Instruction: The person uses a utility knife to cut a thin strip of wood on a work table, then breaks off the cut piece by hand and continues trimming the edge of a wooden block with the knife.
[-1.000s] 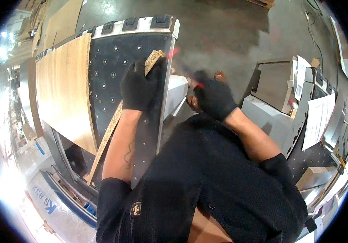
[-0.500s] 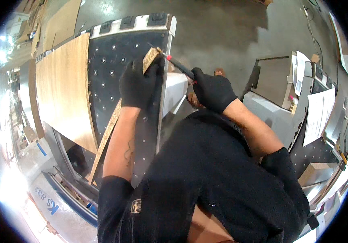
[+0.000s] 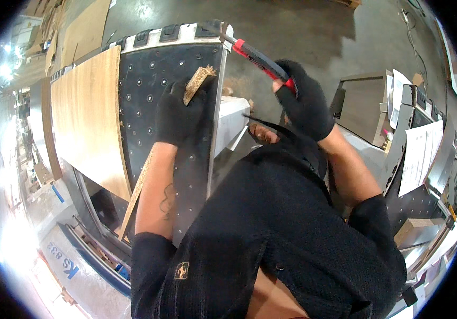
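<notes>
My left hand [image 3: 179,119], in a black glove, is closed around a narrow chipboard strip [image 3: 198,83]. The strip's far end is frayed, with loose fibres. Its lower part runs beneath my left forearm. My right hand [image 3: 307,102], also gloved with bare fingertips showing, grips a hand tool with a red-and-black handle [image 3: 263,59]. A narrow grey metal end points up and left from the handle, slightly blurred, beyond the strip and apart from it. I cannot make out the tool's exact kind.
The strip lies over a black table top [image 3: 148,74] dotted with metal studs. A wood-look panel [image 3: 87,117] rests at its left. On the right stand a grey cabinet-like box [image 3: 364,101], a paper sheet [image 3: 421,154] and a chipboard block [image 3: 418,233].
The tool has moved away from the strip's end, up and out, as my right hand shifted right. Its tip touched or nearly touched the strip before. My left hand has stayed nearly still.
</notes>
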The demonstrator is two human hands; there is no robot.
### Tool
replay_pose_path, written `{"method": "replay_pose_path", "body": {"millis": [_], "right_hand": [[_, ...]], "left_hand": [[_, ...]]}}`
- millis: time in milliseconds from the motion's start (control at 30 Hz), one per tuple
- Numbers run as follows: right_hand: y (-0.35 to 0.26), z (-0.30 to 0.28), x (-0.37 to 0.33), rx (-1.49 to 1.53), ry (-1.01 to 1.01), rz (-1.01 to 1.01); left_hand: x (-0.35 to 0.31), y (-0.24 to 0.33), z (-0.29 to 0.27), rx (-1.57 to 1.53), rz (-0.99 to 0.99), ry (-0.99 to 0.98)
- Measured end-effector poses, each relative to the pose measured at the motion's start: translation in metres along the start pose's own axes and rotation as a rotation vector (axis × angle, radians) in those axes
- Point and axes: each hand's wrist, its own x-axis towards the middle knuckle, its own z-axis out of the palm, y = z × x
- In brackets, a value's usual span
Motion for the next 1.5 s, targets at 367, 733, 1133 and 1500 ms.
{"method": "replay_pose_path", "body": {"millis": [367, 733, 1133, 1500], "right_hand": [[-0.002, 0.006, -0.013, -0.265, -0.514, 0.15], [-0.027, -0.007, 0.005, -0.269, -0.401, 0.068], [-0.041, -0.026, 0.001, 0.06, -0.082, 0.152], [-0.009, -0.008, -0.004, -0.09, -0.002, -0.266]], "left_hand": [[-0.028, 0.019, 0.027, 0.295, 0.088, 0.175], [-0.033, 0.024, 0.022, 0.367, 0.059, 0.148], [-0.034, 0.023, 0.026, 0.284, 0.039, 0.123], [-0.018, 0.026, 0.017, 0.258, 0.063, 0.184]]}}
